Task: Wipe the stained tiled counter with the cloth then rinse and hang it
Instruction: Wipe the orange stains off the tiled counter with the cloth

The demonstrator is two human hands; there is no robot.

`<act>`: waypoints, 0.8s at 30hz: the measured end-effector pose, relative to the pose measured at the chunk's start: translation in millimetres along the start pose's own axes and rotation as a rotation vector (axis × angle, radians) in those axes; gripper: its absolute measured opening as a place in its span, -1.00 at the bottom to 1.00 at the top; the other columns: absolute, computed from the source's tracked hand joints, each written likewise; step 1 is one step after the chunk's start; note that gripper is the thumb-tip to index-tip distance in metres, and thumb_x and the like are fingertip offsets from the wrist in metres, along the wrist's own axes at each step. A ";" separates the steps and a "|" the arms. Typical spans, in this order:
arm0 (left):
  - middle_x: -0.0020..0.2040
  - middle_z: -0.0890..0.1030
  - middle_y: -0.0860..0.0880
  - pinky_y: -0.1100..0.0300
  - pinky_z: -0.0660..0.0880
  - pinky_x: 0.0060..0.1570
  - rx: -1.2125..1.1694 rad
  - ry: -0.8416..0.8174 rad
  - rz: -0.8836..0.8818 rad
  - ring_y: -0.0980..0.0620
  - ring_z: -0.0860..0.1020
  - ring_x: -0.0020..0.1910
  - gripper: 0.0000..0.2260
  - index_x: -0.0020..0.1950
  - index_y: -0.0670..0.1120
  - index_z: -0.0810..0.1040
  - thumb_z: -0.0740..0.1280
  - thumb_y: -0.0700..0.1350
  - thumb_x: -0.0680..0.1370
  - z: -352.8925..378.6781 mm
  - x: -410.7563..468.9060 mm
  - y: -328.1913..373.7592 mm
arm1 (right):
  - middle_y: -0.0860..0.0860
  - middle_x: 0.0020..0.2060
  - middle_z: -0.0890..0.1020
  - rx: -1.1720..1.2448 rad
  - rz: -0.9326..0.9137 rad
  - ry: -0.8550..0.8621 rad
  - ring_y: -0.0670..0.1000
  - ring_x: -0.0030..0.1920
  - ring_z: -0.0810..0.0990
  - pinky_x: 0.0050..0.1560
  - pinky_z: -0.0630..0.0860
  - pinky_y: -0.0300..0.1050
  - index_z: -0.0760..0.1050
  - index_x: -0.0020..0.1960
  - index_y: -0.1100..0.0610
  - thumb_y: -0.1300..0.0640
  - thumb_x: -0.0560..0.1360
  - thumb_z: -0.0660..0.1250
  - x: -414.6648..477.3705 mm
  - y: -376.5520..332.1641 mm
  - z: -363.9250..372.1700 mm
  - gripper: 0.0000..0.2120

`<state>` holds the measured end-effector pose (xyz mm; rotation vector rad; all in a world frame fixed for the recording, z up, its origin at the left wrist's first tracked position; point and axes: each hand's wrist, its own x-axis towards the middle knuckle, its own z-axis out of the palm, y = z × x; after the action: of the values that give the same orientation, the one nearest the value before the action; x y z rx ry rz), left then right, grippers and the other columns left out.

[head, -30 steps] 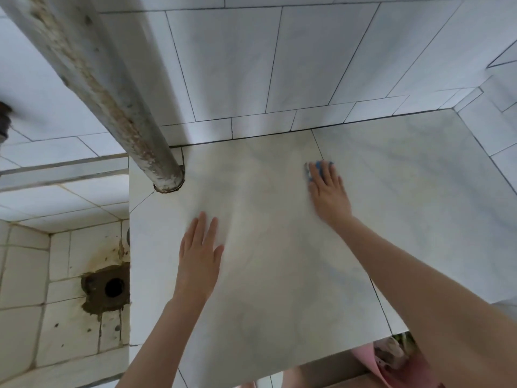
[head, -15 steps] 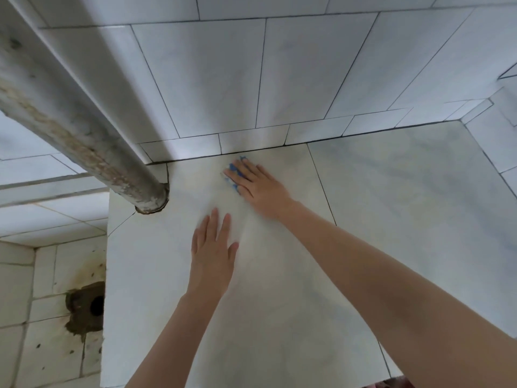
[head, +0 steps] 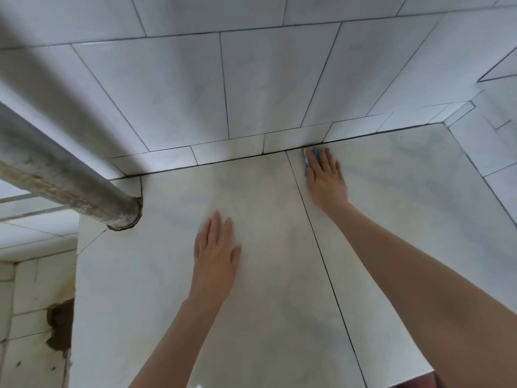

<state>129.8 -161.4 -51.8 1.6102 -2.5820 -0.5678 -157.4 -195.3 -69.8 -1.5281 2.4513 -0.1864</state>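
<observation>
Soft, dim daylight — wide-angle warp at edges, slight blur

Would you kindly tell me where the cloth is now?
In the head view, the cloth lies under the right hand at the back of the counter, beside the wall, right of the tile seam.

Your left hand [head: 215, 256] lies palm down on the tabletop [head: 265, 219], fingers straight and close together, pointing away from you, thumb a little out to the right. Its bare forearm comes up from the lower edge. Your right hand [head: 326, 177] is reached farther out, also palm down, its straight fingers pressing flat on the blue cloth [head: 310, 156]. Your bare right arm is stretched nearly straight from the lower right corner. The two hands are well apart.
</observation>
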 end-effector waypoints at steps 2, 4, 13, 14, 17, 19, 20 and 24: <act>0.42 0.31 -0.22 -0.05 0.23 0.34 -0.021 -0.009 0.032 -0.24 0.29 0.38 -0.50 0.38 -0.15 0.34 0.01 0.06 0.52 2.5 2.2 10.8 | -0.02 0.54 -0.08 0.019 0.049 0.006 -0.01 0.52 -0.20 0.50 -0.22 -0.06 -0.11 0.54 0.00 0.06 0.65 -0.13 -4.2 10.1 -1.1 -0.53; 0.41 0.32 -0.21 -0.05 0.26 0.33 -0.035 -0.001 0.059 -0.23 0.30 0.37 -0.50 0.38 -0.15 0.35 0.02 0.05 0.52 5.6 2.8 21.1 | 0.04 0.53 0.02 0.026 0.054 0.057 0.05 0.53 -0.09 0.50 -0.10 -0.01 -0.01 0.54 0.03 0.09 0.64 -0.09 -14.9 9.9 4.2 -0.54; 0.37 0.35 -0.30 -0.19 0.29 0.26 0.004 -0.061 0.043 -0.32 0.34 0.33 -0.47 0.34 -0.25 0.38 0.02 0.01 0.48 17.2 -1.3 49.1 | -0.04 0.47 0.26 -0.049 -0.300 -0.018 0.01 0.48 0.20 0.42 -0.03 -0.13 0.16 0.49 -0.04 -0.03 0.62 -0.15 -96.3 -8.8 18.6 -0.54; 0.39 0.32 -0.29 -0.17 0.26 0.28 -0.003 -0.059 0.048 -0.31 0.32 0.35 -0.46 0.35 -0.23 0.38 0.01 0.04 0.48 16.6 0.4 51.5 | -0.04 0.48 0.24 -0.061 -0.252 -0.004 0.03 0.48 0.19 0.42 -0.01 -0.11 0.13 0.50 -0.04 -0.06 0.62 -0.21 -91.1 9.7 14.5 -0.52; 0.46 0.20 -0.22 -0.07 0.12 0.39 -0.045 -0.064 0.056 -0.22 0.17 0.45 -0.35 0.43 -0.16 0.27 -0.10 0.16 0.46 15.9 3.6 60.8 | -0.01 0.53 0.04 -0.095 -0.053 0.001 0.07 0.53 -0.05 0.47 -0.05 0.00 -0.09 0.52 -0.03 -0.15 0.54 -0.43 -78.1 88.1 3.7 -0.40; 0.49 0.12 -0.18 -0.02 0.05 0.42 -0.045 -0.081 0.075 -0.18 0.09 0.48 -0.31 0.46 -0.13 0.20 -0.15 0.20 0.43 19.8 3.7 68.1 | 0.08 0.53 0.05 -0.106 0.072 0.029 0.16 0.52 -0.07 0.47 0.01 0.12 -0.04 0.54 0.08 -0.12 0.53 -0.44 -79.3 136.6 -9.9 -0.35; 0.50 0.10 -0.17 -0.01 0.02 0.43 -0.041 -0.092 0.083 -0.17 0.07 0.48 -0.31 0.47 -0.12 0.17 -0.15 0.21 0.44 20.9 3.0 72.7 | 0.09 0.53 0.04 -0.102 0.151 0.023 0.17 0.52 -0.08 0.47 0.01 0.14 -0.04 0.54 0.09 -0.08 0.57 -0.35 -82.4 152.4 -16.1 -0.41; 0.53 -0.04 -0.12 0.05 -0.09 0.44 -0.053 -0.135 0.087 -0.10 -0.06 0.51 -0.50 0.50 -0.08 0.05 0.07 0.04 0.60 27.3 0.0 89.1 | 0.13 0.52 0.06 -0.038 0.251 0.046 0.19 0.52 -0.04 0.46 0.01 0.12 0.01 0.53 0.10 -0.09 0.52 -0.33 -101.9 145.1 -16.9 -0.37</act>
<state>47.0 -118.7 -47.8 1.4841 -2.6911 -0.7558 -244.7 -40.1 -73.6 -1.2264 2.6684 -0.1301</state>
